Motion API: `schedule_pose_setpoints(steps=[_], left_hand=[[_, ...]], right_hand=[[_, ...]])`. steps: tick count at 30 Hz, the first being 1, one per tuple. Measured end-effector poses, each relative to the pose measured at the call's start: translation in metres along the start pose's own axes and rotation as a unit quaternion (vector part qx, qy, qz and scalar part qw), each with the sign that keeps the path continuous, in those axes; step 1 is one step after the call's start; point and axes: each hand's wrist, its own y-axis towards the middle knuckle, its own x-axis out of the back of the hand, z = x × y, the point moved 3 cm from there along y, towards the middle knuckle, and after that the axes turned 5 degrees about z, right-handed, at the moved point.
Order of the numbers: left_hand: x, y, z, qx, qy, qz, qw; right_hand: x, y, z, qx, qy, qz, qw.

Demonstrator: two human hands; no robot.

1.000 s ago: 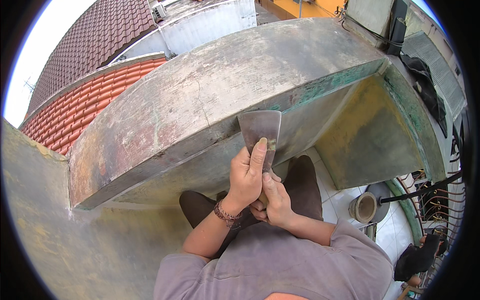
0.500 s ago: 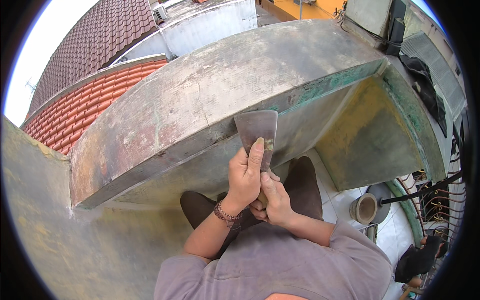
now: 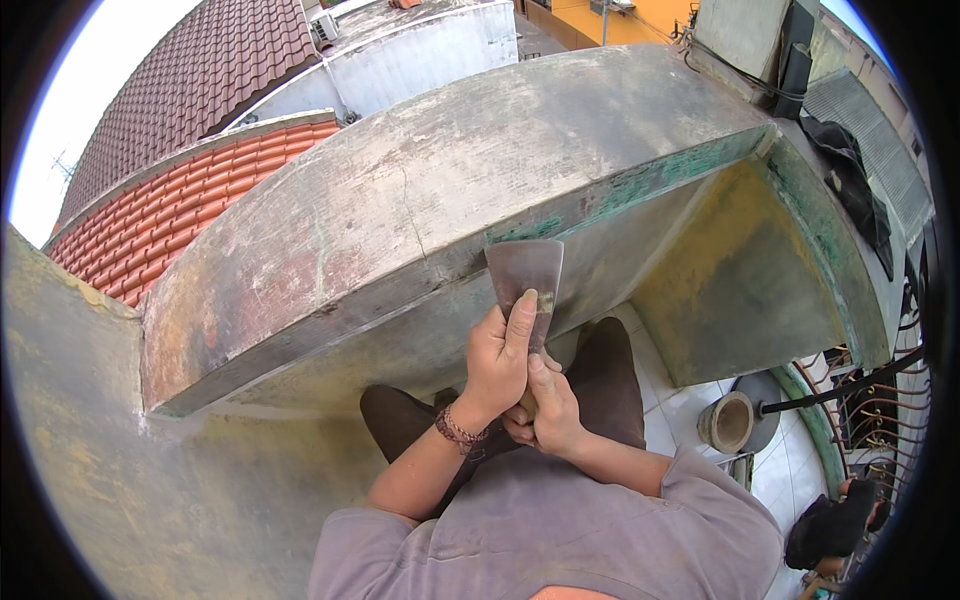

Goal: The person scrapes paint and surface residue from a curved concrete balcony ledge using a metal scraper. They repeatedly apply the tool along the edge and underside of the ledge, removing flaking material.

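Observation:
A wide-bladed paint scraper (image 3: 525, 268) is gripped in both my hands, its blade pointing away from me. My left hand (image 3: 497, 358) closes round it higher up, the thumb lying along the base of the blade. Lower down, my right hand (image 3: 548, 408) wraps the handle, which is mostly hidden by fingers. The blade's edge is at the front face of a concrete ledge (image 3: 330, 235); whether it touches cannot be told. Green paint patches (image 3: 640, 187) show on that face, right of the blade. A thin crack runs down the ledge's worn top.
My knees are beneath the ledge. A stained wall (image 3: 80, 400) rises at left. On the right stand a round pot (image 3: 726, 421) on white tiles, a curved metal railing (image 3: 900, 400) and a dark cloth (image 3: 850, 180). Tiled roofs (image 3: 200, 200) lie beyond the ledge.
The scraper and both hands have shifted slightly right and toward me, the blade's edge moving lower along the ledge's front face. Both hands keep their grip.

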Motion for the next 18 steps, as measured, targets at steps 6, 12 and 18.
schedule_pose_setpoints(steps=[6,12,18], left_hand=[[0.003,0.0,0.006,-0.007,0.027,0.002,1.0],[0.002,0.003,0.005,-0.035,0.06,-0.012,0.997],[0.001,0.002,-0.008,-0.013,0.005,0.002,1.0]], right_hand=[[0.003,0.001,0.002,-0.011,-0.005,-0.003,1.0],[0.002,0.001,0.0,-0.009,-0.013,-0.012,1.0],[-0.004,0.005,0.011,-0.003,-0.05,0.011,0.999]])
